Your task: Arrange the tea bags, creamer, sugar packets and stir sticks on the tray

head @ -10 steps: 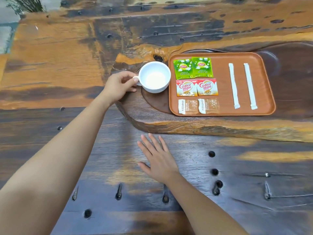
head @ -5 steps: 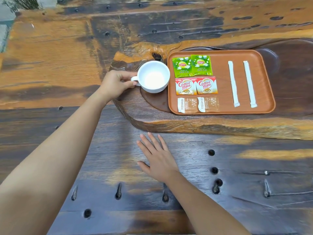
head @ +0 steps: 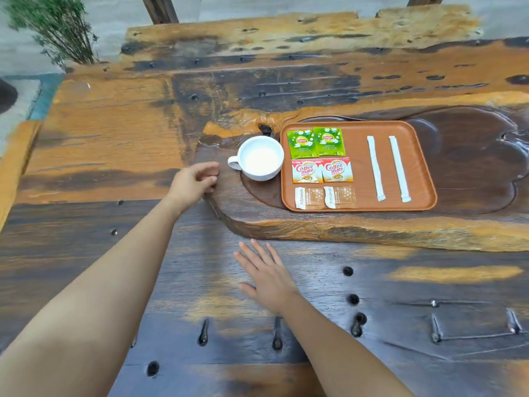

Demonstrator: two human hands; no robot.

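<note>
An orange-brown tray (head: 423,167) lies on a carved wooden slab. In its left part sit two green tea bags (head: 315,142), two red-and-white creamer packets (head: 322,170) below them, and two brown sugar packets (head: 325,197) at the front. Two white wrapped stir sticks (head: 388,168) lie side by side in the right part. A white cup (head: 259,158) stands just left of the tray. My left hand (head: 193,183) hovers left of the cup's handle, fingers loosely curled, holding nothing. My right hand (head: 266,275) rests flat on the table with fingers spread.
The raised wooden slab (head: 315,227) has a thick front edge between my right hand and the tray. The dark table (head: 429,310) shows holes and metal staples. A green plant (head: 57,27) stands at the far left corner.
My left hand has let go of the cup's handle and pulled back to the left. The cup stays beside the tray. The view has tilted up. My right hand has not moved.
</note>
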